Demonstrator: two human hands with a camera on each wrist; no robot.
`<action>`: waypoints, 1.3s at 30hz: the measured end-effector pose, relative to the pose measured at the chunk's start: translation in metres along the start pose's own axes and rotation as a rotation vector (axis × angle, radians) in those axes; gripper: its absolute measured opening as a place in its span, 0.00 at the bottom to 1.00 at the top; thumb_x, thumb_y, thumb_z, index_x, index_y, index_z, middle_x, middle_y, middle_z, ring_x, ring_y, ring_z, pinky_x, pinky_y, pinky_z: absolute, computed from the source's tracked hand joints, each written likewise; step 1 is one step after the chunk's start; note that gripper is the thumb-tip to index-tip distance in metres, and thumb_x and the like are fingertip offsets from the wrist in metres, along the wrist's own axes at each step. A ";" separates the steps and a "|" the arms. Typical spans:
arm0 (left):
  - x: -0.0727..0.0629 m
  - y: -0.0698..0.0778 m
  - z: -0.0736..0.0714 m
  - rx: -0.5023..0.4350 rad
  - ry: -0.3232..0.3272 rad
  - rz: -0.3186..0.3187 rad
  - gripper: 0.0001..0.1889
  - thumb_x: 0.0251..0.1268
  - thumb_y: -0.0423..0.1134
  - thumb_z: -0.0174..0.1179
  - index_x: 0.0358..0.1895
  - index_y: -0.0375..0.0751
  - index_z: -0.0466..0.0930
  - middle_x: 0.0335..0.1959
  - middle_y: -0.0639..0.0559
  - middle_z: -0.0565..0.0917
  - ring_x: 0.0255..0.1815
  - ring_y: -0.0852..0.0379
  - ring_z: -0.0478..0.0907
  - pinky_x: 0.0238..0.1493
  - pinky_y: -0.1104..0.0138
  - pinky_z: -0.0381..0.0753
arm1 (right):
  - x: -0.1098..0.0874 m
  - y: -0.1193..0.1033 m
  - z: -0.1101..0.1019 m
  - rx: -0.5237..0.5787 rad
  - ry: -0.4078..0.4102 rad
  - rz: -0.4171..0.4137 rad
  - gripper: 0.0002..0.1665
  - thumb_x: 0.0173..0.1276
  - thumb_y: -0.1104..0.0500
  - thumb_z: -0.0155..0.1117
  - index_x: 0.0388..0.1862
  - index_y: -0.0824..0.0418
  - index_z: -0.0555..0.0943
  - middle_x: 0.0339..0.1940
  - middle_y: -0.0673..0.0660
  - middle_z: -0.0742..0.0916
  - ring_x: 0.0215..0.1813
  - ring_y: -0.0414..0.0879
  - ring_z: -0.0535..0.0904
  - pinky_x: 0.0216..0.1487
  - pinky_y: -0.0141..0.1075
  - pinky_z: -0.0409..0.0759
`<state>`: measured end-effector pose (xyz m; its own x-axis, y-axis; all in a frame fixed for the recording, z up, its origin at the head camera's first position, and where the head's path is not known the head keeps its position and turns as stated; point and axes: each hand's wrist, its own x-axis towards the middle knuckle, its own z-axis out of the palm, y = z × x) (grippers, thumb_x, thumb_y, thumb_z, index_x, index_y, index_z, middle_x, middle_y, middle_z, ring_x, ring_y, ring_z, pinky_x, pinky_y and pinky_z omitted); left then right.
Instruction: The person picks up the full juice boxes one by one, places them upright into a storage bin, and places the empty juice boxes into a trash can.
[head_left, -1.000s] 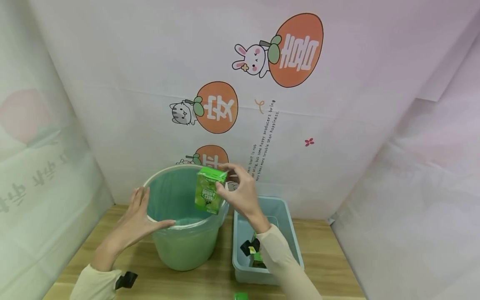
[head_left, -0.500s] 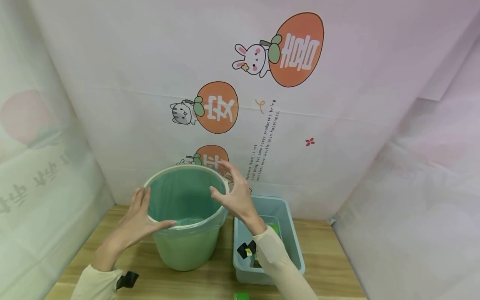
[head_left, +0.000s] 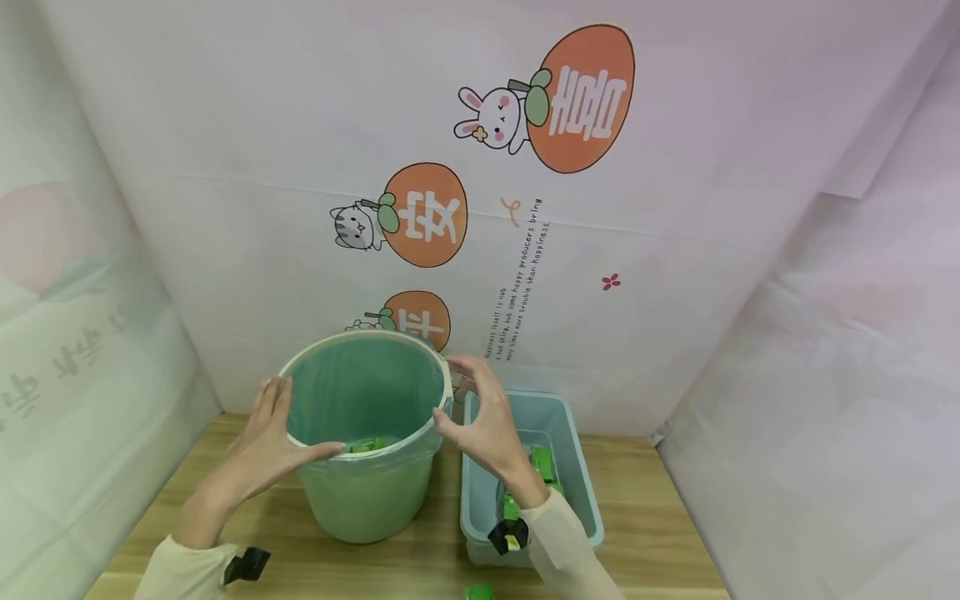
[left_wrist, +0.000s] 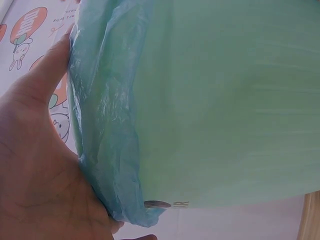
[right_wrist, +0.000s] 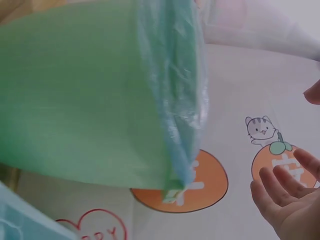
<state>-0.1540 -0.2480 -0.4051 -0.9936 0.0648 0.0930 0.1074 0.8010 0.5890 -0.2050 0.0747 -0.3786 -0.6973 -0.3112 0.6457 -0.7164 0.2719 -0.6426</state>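
My left hand [head_left: 258,450] rests against the rim of a green trash can [head_left: 367,500] lined with a thin bag, its thumb along the front rim and its fingers at the left. In the left wrist view the bag's folded-over edge [left_wrist: 107,110] lies beside the palm. Just past the can's right rim, my right hand [head_left: 483,421] has loosely bent, spread fingers; the right wrist view shows them holding nothing [right_wrist: 290,200]. Down inside the can a green drink carton [head_left: 367,446] is partly visible, the front rim covering the rest.
Right of the can stands a light blue plastic bin [head_left: 588,500] holding several green cartons [head_left: 542,463], partly hidden by my right arm. Another small green item [head_left: 478,592] is cut off at the front. A printed cloth wall [head_left: 675,333] rises behind the wooden tabletop [head_left: 637,500].
A second ago my right hand pinched the green drink carton over the trash can; it has let go, and a carton shows inside. The right hand has moved down beside the rim. The left stays put.
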 end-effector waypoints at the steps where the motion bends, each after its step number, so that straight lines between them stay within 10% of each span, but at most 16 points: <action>1: 0.000 0.000 -0.001 0.001 0.003 0.001 0.73 0.61 0.70 0.69 0.84 0.29 0.25 0.84 0.26 0.26 0.84 0.29 0.20 0.70 0.22 0.48 | -0.005 0.001 -0.001 0.001 0.000 0.003 0.40 0.62 0.62 0.74 0.74 0.60 0.74 0.68 0.59 0.80 0.68 0.58 0.77 0.68 0.54 0.78; 28: -0.002 -0.001 -0.004 0.009 0.015 0.018 0.73 0.61 0.69 0.70 0.83 0.28 0.24 0.84 0.27 0.26 0.83 0.30 0.19 0.68 0.21 0.50 | -0.181 0.023 -0.009 -0.106 0.031 0.242 0.43 0.53 0.62 0.85 0.68 0.47 0.79 0.59 0.47 0.83 0.56 0.42 0.80 0.54 0.41 0.83; 34: -0.004 -0.002 -0.003 0.009 0.017 0.015 0.73 0.62 0.69 0.69 0.83 0.29 0.24 0.84 0.28 0.25 0.84 0.30 0.19 0.67 0.20 0.51 | -0.252 0.126 0.003 -0.105 -0.045 -0.005 0.39 0.66 0.54 0.77 0.75 0.53 0.75 0.68 0.53 0.80 0.65 0.41 0.76 0.49 0.34 0.80; 39: -0.006 -0.004 -0.003 0.025 0.029 0.024 0.72 0.62 0.69 0.69 0.83 0.28 0.25 0.84 0.27 0.26 0.84 0.30 0.21 0.65 0.20 0.55 | -0.302 0.183 0.022 -0.085 -0.059 0.059 0.34 0.66 0.61 0.76 0.71 0.55 0.80 0.66 0.52 0.81 0.65 0.38 0.75 0.48 0.32 0.81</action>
<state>-0.1481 -0.2538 -0.4056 -0.9891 0.0677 0.1304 0.1304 0.8138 0.5663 -0.1248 0.1987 -0.7003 -0.7371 -0.3449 0.5811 -0.6757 0.3667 -0.6395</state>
